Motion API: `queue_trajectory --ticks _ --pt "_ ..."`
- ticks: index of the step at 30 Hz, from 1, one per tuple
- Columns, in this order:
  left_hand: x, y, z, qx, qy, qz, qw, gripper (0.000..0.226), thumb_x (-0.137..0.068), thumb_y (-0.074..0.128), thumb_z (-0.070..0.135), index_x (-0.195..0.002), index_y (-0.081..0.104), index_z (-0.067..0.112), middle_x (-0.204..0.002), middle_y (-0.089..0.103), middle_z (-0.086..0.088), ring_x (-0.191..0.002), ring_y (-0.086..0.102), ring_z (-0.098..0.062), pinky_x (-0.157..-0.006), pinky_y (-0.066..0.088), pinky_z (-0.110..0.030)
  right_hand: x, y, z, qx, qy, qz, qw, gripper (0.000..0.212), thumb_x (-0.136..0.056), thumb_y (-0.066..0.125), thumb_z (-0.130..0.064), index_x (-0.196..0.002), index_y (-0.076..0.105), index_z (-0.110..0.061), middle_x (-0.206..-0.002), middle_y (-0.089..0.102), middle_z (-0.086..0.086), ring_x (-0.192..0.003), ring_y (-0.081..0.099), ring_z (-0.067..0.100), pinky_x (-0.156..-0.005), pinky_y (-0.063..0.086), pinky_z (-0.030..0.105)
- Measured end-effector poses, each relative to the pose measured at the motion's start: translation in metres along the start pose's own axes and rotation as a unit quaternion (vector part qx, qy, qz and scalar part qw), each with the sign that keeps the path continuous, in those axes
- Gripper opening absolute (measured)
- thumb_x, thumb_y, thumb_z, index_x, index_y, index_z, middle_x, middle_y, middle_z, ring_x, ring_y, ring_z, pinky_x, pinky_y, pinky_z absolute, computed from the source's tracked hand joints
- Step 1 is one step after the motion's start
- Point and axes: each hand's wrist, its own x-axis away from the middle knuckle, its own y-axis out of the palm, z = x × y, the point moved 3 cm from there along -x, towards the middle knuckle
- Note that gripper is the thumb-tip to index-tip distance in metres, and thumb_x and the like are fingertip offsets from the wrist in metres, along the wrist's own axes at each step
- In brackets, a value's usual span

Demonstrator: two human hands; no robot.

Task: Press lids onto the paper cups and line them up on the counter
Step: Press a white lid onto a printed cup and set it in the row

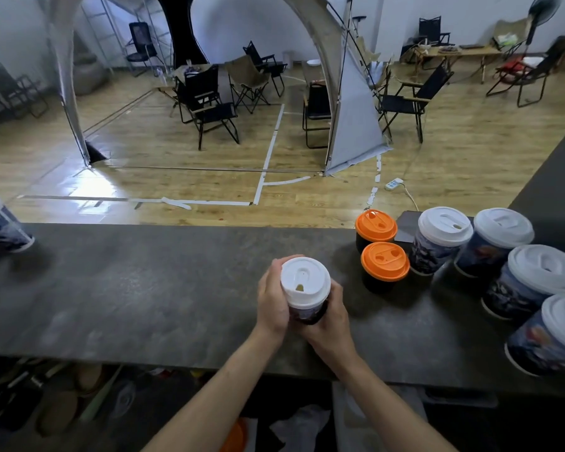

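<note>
**Both hands on a lidded cup near the counter's front edge**

Closest to me, my two forearms reach up over the near edge of the dark counter. My left hand and right hand meet round one paper cup. The left fingers are curled round its left and far side just under the rim. The right hand wraps the lower wall on the right. Both sets of fingers are clamped on the cup. A white lid sits on top, its sip hole turned toward me. The cup is over the middle of the counter, nearer my edge than the far one. My hands hide its base, so I cannot tell whether it touches the surface.

To my right stand the other lidded cups. Four white-lidded printed cups curve from the right edge of view back toward the counter's far edge, close together. Left of them are two dark cups with orange lids, the near orange-lidded cup just in front of the far orange-lidded cup.

Well apart, at the far left of the counter, a lone printed cup with a white lid is cut by the frame.

Beyond the counter lies a wooden floor marked with white tape. Farther back are black folding chairs and a grey arched tent.
</note>
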Motion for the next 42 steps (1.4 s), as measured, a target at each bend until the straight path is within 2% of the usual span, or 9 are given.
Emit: queue_trajectory --ticks 2,7,13,19,25,28,31,37,42 --pt "0.004 -0.002 0.000 -0.016 0.030 0.008 0.999 0.039 -0.097 0.042 0.024 -0.103 0.074 0.003 -0.097 0.079 0.003 -0.094 0.071 -0.008 -0.080 0.052 -0.017 0.001 -0.001 0.002 0.010 -0.001 0.003 1.000 0.082 -0.055 0.101 -0.016 -0.115 0.048 -0.032 -0.118 0.063 -0.019 -0.108 0.063 -0.007 -0.084 0.046 0.009" --pt "-0.025 -0.006 0.006 -0.037 -0.078 -0.150 0.985 0.047 -0.108 0.038 0.029 -0.108 0.074 -0.001 -0.107 0.075 -0.016 -0.100 0.071 -0.019 -0.090 0.054 -0.029 -0.001 -0.001 -0.001 0.021 -0.005 -0.027 0.999 0.078 -0.063 0.096 -0.027 -0.123 0.047 -0.041 -0.125 0.062 -0.021 -0.116 0.061 -0.005 -0.090 0.048 0.013" --pt "0.001 -0.002 -0.004 0.026 -0.003 -0.009 1.000 0.037 -0.099 0.044 0.023 -0.092 0.076 0.007 -0.091 0.079 0.000 -0.090 0.072 -0.010 -0.081 0.053 -0.020 0.000 0.004 -0.004 0.001 -0.010 -0.044 0.999 0.089 -0.056 0.097 -0.038 -0.129 0.045 -0.037 -0.127 0.056 -0.035 -0.118 0.059 -0.006 -0.091 0.047 0.012" --pt "-0.017 -0.002 -0.001 0.009 -0.062 -0.160 0.985 0.050 -0.099 0.038 0.033 -0.108 0.075 0.000 -0.103 0.076 -0.014 -0.099 0.071 -0.021 -0.088 0.055 -0.028 -0.003 0.000 0.002 -0.001 -0.004 -0.037 0.999 0.088 -0.063 0.097 -0.027 -0.139 0.053 -0.023 -0.134 0.064 -0.014 -0.125 0.061 0.008 -0.103 0.051 0.029" --pt "-0.003 0.001 -0.001 0.024 -0.027 -0.046 0.998 0.050 -0.108 0.032 0.006 -0.083 0.075 0.012 -0.077 0.077 0.009 -0.078 0.070 0.001 -0.075 0.051 -0.015 -0.005 0.004 0.007 -0.001 0.015 -0.041 0.999 0.089 -0.060 0.097 -0.039 -0.136 0.053 -0.024 -0.132 0.065 -0.010 -0.122 0.063 0.009 -0.099 0.055 0.041" --pt "-0.012 0.001 -0.005 0.054 -0.098 -0.082 0.990 0.034 -0.100 0.052 0.028 -0.090 0.073 0.003 -0.086 0.077 -0.005 -0.083 0.071 -0.012 -0.080 0.054 -0.027 -0.004 0.002 0.002 -0.004 0.005 -0.028 1.000 0.088 -0.064 0.096 -0.034 -0.139 0.053 -0.021 -0.134 0.064 -0.011 -0.125 0.061 0.006 -0.102 0.053 0.036" --pt "-0.017 0.000 -0.004 0.056 -0.187 -0.136 0.971 0.047 -0.103 0.044 0.035 -0.093 0.072 -0.001 -0.090 0.074 -0.016 -0.084 0.070 -0.022 -0.080 0.054 -0.031 -0.004 0.000 0.001 -0.006 0.010 -0.037 0.999 0.085 -0.067 0.096 -0.029 -0.141 0.055 -0.019 -0.134 0.066 -0.011 -0.125 0.061 0.007 -0.104 0.052 0.033" --pt "-0.004 -0.005 -0.012 0.052 -0.126 0.026 0.990 0.042 -0.108 0.042 0.024 -0.085 0.074 0.009 -0.083 0.076 -0.005 -0.080 0.070 -0.014 -0.074 0.054 -0.027 -0.003 0.001 0.004 -0.007 0.026 -0.028 0.999 0.079 -0.056 0.098 -0.037 -0.122 0.055 -0.034 -0.121 0.068 -0.021 -0.112 0.065 -0.001 -0.094 0.057 0.033" --pt "-0.013 0.002 0.005 0.014 -0.187 -0.092 0.978 0.052 -0.109 0.037 0.030 -0.112 0.071 -0.009 -0.109 0.073 -0.026 -0.100 0.070 -0.033 -0.090 0.054 -0.038 -0.004 -0.001 0.002 -0.019 0.016 -0.036 0.999 0.085 -0.066 0.096 -0.027 -0.139 0.055 -0.019 -0.133 0.066 -0.011 -0.124 0.062 0.007 -0.103 0.052 0.033"
